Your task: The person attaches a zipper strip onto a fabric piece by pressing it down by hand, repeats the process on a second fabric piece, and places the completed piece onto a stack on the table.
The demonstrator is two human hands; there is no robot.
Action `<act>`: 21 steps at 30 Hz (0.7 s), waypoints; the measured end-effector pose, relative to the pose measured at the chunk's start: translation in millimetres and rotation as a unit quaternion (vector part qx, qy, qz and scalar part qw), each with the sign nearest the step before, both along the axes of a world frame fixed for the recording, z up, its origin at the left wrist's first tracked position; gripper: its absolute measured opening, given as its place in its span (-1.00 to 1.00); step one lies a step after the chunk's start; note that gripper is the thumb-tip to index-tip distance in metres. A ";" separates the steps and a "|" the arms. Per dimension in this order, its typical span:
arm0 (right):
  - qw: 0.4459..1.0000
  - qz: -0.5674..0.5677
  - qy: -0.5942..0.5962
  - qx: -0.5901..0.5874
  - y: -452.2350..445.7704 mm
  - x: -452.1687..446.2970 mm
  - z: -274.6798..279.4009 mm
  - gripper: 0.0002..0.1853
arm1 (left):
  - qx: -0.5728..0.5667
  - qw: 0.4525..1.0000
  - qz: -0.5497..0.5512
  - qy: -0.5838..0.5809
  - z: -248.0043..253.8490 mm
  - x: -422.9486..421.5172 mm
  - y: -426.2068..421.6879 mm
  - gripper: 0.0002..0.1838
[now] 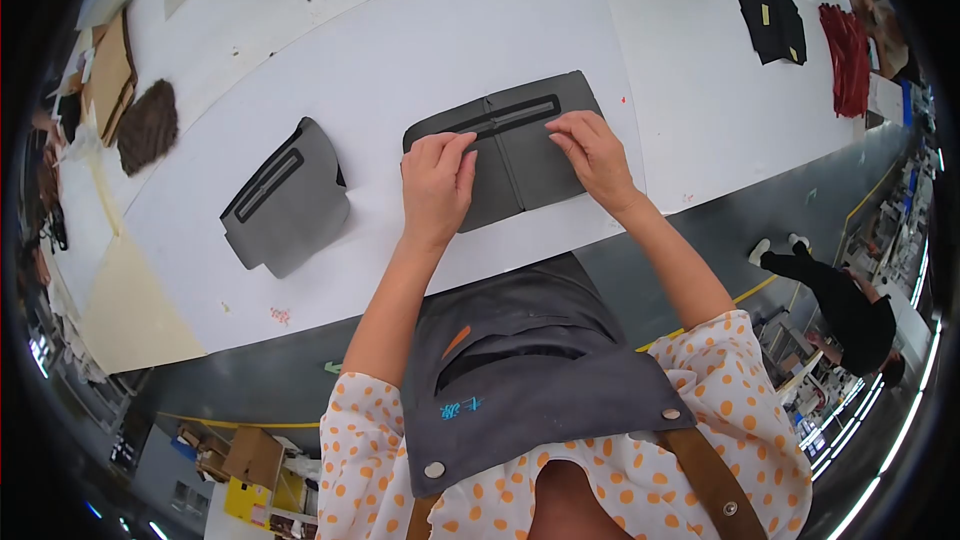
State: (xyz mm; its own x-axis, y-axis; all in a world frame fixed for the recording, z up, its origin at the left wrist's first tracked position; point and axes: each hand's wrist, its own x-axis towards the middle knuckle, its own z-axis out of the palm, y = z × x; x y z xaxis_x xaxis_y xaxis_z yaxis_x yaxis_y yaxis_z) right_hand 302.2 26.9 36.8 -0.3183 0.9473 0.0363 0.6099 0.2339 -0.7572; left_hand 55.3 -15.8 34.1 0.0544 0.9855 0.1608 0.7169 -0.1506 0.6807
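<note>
- Grey panel lies right of centre in the upper half of the frame, on the white surface, with both hands over it.
- Its long axis runs across the frame, rising a little towards the right; the black-bordered strip follows that slant along the panel's upper part.
- Left hand covers part of the panel's left side, fingers bent and thumb close to forefinger, beside the strip's left part.
- Right hand crosses the panel's right edge, its thumb and forefinger close together near the strip's right end.
- Whether either hand's fingers are clamped on the material, I cannot tell.
- From both sets of fingers the strip lies just up-frame, spanning the gap between them; neither hand is clearly nearer.
</note>
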 end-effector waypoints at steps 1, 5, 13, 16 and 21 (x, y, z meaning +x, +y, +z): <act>1.000 -0.004 0.003 0.008 -1.5 -3.5 -3.3 -0.84 | -0.005 1.000 -0.015 0.008 -2.0 2.7 -0.2 -0.72; 0.999 0.008 0.008 0.050 -7.7 -18.1 -15.3 -0.80 | -0.014 0.998 -0.048 0.034 -6.1 8.3 -7.1 -0.66; 0.989 0.080 -0.036 0.116 -15.2 -27.4 -35.2 -0.61 | -0.052 0.994 -0.032 0.091 -5.8 12.6 -10.8 -0.57; 0.987 0.087 -0.031 0.134 -17.6 -24.9 -43.3 -0.58 | -0.054 0.991 -0.045 0.115 -9.4 14.1 -15.2 -0.53; 0.984 0.101 -0.026 0.141 -16.7 -21.7 -40.3 -0.60 | -0.056 0.989 -0.048 0.131 -6.4 16.9 -18.9 -0.49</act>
State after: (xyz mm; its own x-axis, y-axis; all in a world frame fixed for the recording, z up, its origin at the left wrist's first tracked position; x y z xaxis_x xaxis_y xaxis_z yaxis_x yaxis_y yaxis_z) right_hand 280.5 10.1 -3.5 -0.5074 0.8189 0.2682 0.5656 0.5513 -0.6133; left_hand 72.1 -34.8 27.7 0.1735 0.9847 0.0183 0.8570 -0.1601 0.4898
